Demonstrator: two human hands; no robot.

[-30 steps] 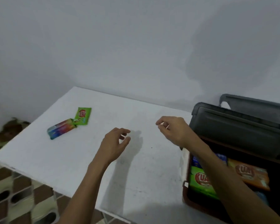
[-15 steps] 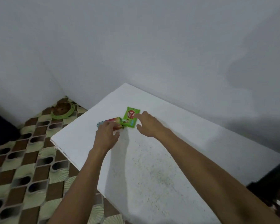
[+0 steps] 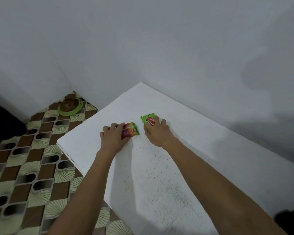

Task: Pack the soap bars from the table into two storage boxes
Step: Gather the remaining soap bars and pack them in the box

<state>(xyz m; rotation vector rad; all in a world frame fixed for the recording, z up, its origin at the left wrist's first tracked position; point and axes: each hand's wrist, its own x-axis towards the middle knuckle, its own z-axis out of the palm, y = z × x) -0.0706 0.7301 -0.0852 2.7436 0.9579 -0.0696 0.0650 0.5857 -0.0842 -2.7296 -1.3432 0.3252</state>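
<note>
Along the bottom of the frame two bare forearms reach up across the white table [image 3: 159,184], whose near surface is speckled with dark flecks and carries no soap. Just left of the frame's centre, the left hand [image 3: 113,139] curls its fingers over the left end of a multicoloured soap bar [image 3: 130,131], thumb tucked at the near edge, so it grips the wrapper while the bar lies on the tabletop. Just right of it, and a little farther up, the right hand [image 3: 157,133] lies over the near half of a green soap bar [image 3: 148,120], fingers bent across its red logo and thumb against its left side. That reads as a grip, though this bar too rests flat on the table. The two bars sit close together but apart, a strip of bare white between them. No other bars show anywhere on the table, so these look like the last two to be packed. Neither storage box is in view. A dark shape [image 3: 288,221] at the lower right corner is too cut off to identify. By my judgement the task is near its end: what is left is to lift both bars and carry them to the boxes. Beyond the table's left edge lies a patterned tile floor [image 3: 24,167] with a green-rimmed dish [image 3: 70,106] in the corner, and a plain grey wall [image 3: 159,48] fills the upper frame.
</note>
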